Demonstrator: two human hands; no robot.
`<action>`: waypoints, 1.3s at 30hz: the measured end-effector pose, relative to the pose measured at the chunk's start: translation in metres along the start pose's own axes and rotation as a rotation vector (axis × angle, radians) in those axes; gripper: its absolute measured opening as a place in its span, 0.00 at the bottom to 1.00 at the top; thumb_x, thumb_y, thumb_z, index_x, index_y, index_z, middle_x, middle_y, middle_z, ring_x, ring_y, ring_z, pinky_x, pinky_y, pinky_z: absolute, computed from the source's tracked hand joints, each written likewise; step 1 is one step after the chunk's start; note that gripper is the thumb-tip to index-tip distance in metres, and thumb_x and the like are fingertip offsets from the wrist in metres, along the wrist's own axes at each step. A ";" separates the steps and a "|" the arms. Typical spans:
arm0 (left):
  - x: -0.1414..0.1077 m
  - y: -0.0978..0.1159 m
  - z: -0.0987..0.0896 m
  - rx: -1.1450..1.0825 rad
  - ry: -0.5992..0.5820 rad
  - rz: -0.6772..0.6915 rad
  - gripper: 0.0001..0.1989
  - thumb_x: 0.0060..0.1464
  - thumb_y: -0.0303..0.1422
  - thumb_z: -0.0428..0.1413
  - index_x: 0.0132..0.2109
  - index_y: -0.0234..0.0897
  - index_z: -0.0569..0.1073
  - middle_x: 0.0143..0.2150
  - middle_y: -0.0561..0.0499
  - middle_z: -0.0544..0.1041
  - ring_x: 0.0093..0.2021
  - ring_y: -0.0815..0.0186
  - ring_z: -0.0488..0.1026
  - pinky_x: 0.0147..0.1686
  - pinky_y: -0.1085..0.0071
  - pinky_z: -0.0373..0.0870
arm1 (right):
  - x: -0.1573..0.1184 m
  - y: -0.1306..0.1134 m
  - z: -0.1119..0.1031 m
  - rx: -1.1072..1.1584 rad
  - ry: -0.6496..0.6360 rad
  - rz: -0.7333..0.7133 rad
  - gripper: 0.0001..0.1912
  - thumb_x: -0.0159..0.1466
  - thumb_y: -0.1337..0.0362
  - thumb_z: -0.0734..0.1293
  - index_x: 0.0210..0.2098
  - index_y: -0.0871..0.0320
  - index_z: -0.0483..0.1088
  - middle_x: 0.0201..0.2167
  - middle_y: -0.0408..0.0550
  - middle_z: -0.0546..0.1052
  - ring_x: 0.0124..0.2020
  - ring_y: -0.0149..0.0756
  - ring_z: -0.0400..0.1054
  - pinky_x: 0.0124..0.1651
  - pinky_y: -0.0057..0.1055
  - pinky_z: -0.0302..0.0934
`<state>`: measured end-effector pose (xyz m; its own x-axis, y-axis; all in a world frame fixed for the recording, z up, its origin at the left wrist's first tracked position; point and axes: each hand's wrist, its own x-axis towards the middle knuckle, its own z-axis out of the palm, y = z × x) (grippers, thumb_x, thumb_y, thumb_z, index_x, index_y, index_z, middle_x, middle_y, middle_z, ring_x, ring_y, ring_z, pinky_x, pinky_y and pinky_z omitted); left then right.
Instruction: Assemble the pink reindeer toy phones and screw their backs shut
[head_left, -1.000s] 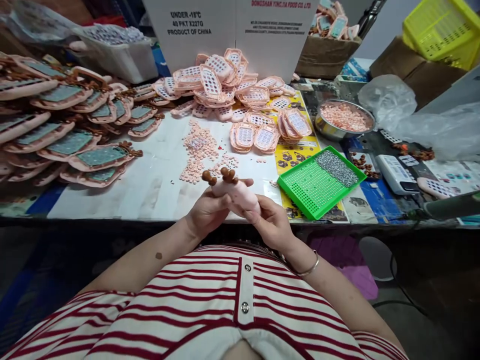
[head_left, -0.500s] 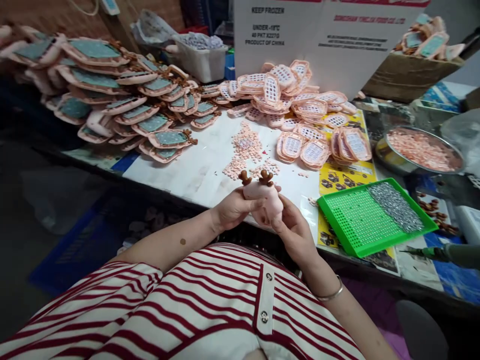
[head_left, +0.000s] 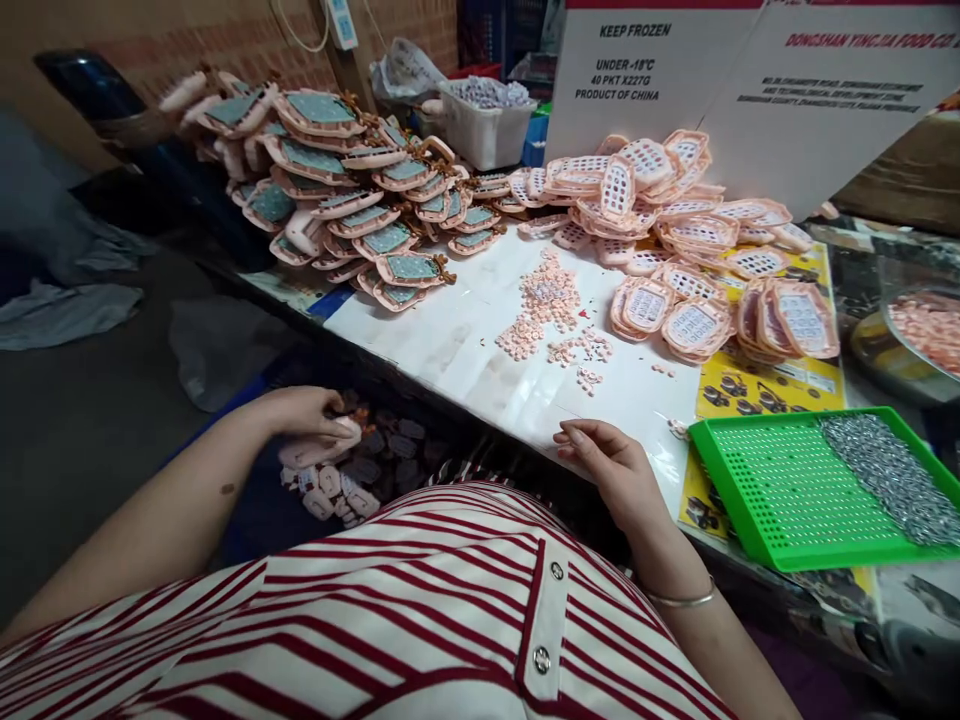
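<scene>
My left hand is low on the left, off the table's front edge. Its fingers are closed on a pale pink plastic toy with small brown antlers, partly hidden by the hand. Just beneath it are more pink and white plastic pieces and dark pieces in a blue crate. My right hand is at the table's front edge, fingers loosely bent and thumb near the index finger, with nothing visible in it. Small pink plastic bits lie on the white tabletop beyond it.
Pink shells with blue-green panels are stacked at the left. Pink shells with perforated panels fill the back, before a white carton. To the right are a green tray of screws and a metal bowl of pink bits.
Both hands were together on the toy above the table edge. My left hand has carried it left and down over the crate; my right hand has let go. The view has swung left.
</scene>
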<state>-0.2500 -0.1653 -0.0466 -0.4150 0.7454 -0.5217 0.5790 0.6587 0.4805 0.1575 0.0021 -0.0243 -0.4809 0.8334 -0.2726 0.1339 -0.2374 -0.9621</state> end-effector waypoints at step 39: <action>0.018 0.223 0.105 -0.969 -0.873 0.435 0.38 0.46 0.51 0.68 0.61 0.39 0.72 0.53 0.36 0.79 0.47 0.45 0.80 0.38 0.57 0.79 | 0.026 -0.029 -0.028 0.224 -0.092 -0.057 0.21 0.56 0.51 0.76 0.45 0.53 0.74 0.28 0.37 0.75 0.24 0.26 0.69 0.30 0.27 0.69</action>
<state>-0.0547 -0.0156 -0.0222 0.4522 0.8398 -0.3004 -0.3189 0.4668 0.8249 0.1656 0.0446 -0.0034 -0.5601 0.8023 -0.2065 -0.0865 -0.3045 -0.9486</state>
